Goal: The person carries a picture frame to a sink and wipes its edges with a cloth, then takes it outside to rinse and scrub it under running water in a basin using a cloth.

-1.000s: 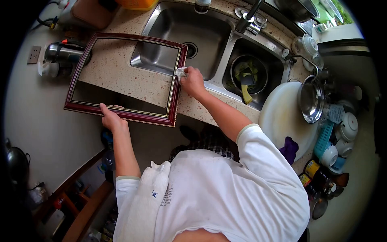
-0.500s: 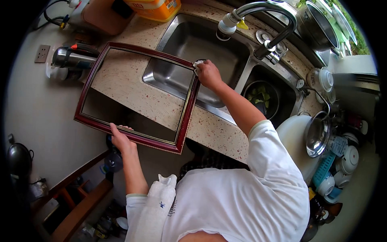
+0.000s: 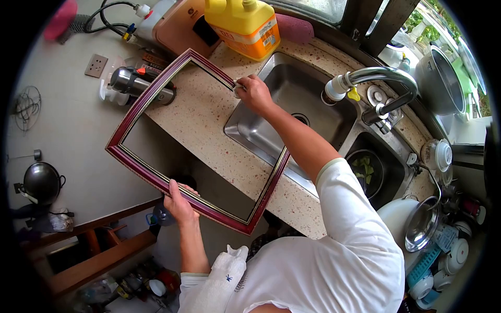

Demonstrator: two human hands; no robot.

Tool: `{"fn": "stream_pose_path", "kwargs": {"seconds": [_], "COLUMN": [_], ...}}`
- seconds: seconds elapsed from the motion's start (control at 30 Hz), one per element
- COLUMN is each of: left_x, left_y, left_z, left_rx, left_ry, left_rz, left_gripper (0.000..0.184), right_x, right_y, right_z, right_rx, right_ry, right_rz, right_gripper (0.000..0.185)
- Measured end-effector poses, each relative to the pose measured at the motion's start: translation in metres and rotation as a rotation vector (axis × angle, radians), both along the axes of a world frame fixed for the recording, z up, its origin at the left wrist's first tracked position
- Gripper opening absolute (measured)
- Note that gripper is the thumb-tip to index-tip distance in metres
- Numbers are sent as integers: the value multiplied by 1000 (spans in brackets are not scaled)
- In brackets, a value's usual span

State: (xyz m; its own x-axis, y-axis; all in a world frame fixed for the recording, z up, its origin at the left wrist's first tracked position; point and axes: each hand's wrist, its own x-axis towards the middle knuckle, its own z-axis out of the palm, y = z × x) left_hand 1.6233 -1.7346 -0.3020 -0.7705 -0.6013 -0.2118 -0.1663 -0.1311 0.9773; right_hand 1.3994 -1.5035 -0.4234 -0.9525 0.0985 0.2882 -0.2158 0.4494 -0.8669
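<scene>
An empty picture frame (image 3: 137,116), dark red with a gold inner trim, is held at a slant over the counter edge beside the sink. My left hand (image 3: 181,204) is closed around its lower rail, thumb on top and fingers underneath. A small white cloth (image 3: 239,88) is pinched in my right hand (image 3: 254,95) and touches the upper rail. My right forearm crosses over the frame's upper right corner and hides it. Through the opening the speckled counter (image 3: 209,141) and the dark gap below its edge show.
A steel sink (image 3: 245,130) and curved faucet (image 3: 389,74) lie to the right, with a pot of green leaves (image 3: 365,169) in the second basin. A yellow jug (image 3: 250,31) stands at the back. Left of the frame is a steel thermos (image 3: 128,81). Dishes (image 3: 456,255) crowd the far right.
My right hand has slid the cloth leftward along the upper rail, away from the right corner. The frame has turned clockwise. The camera view has shifted too.
</scene>
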Motion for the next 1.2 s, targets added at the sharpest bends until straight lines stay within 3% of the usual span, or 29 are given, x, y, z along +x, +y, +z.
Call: {"fn": "stream_pose_path", "kwargs": {"seconds": [0.17,0.3,0.4,0.53,0.7,0.8,0.97,1.2], "left_x": [19,31,38,36,35,33,33,32], "left_y": [-15,-31,-39,-40,-47,-51,-46,-43], "left_z": [53,82,90,88,95,97,113,127], "left_rx": [-120,-187,-204,-214,-145,-192,-218,-211], "left_ry": [154,258,287,394,381,409,450,510], "left_rz": [-143,-204,-241,-290,-359,-393,-389,-415], "left_gripper": [26,25,23,23,25,26,26,27], "right_x": [-32,-57,-51,-19,40,33,5,31], "right_y": [-15,-18,-7,12,30,34,36,-1], "right_z": [109,196,237,235,169,191,277,339], "right_rx": [-192,-279,-295,-245,-237,-231,-191,-8], "right_ry": [266,531,555,527,372,386,596,926], "right_rz": [-46,-104,-98,-156,-109,-171,-216,13], "right_gripper": [27,20,20,21,21,22,22,19]}}
